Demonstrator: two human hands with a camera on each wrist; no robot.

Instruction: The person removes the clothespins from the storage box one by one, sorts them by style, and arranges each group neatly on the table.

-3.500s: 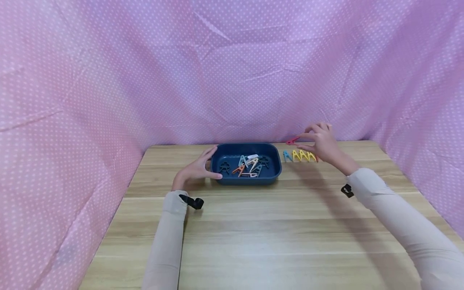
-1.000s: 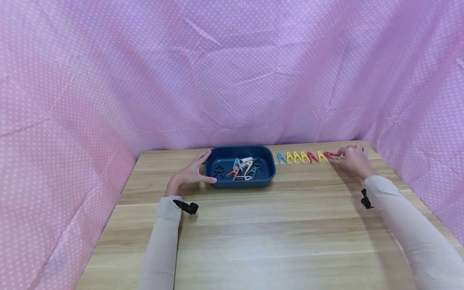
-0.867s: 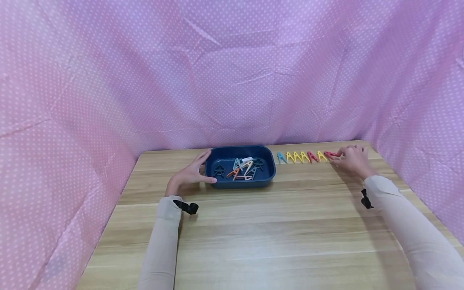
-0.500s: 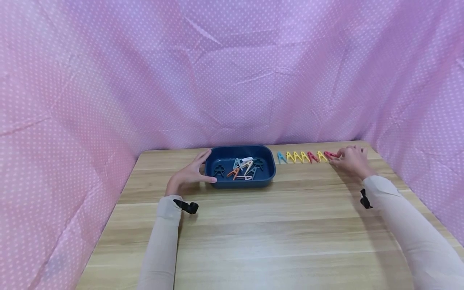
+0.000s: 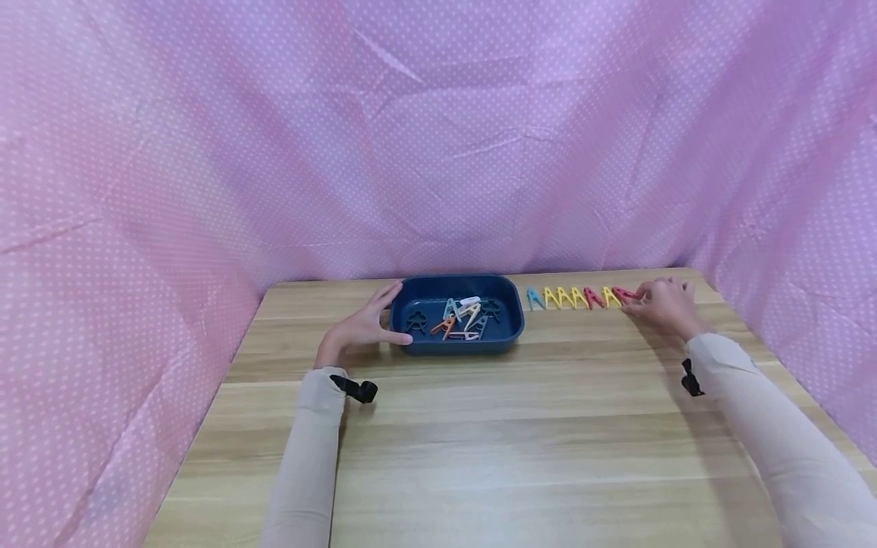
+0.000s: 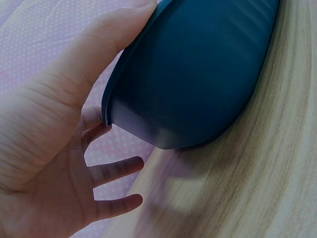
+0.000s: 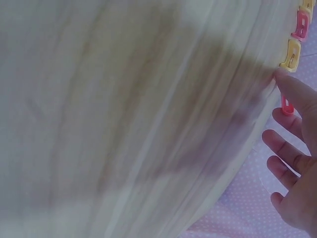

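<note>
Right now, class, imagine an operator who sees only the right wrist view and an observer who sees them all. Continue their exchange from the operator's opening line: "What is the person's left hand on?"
Observer: The left hand holds one end of a navy tray.

Operator: The row of clips runs out of my picture. What colour ends it on the side away from the right hand?

Observer: A blue clip ends it, the one nearest the tray.

Operator: And does the tray hold anything?

Observer: Yes, several clips lie inside, an orange clip among them.
</note>
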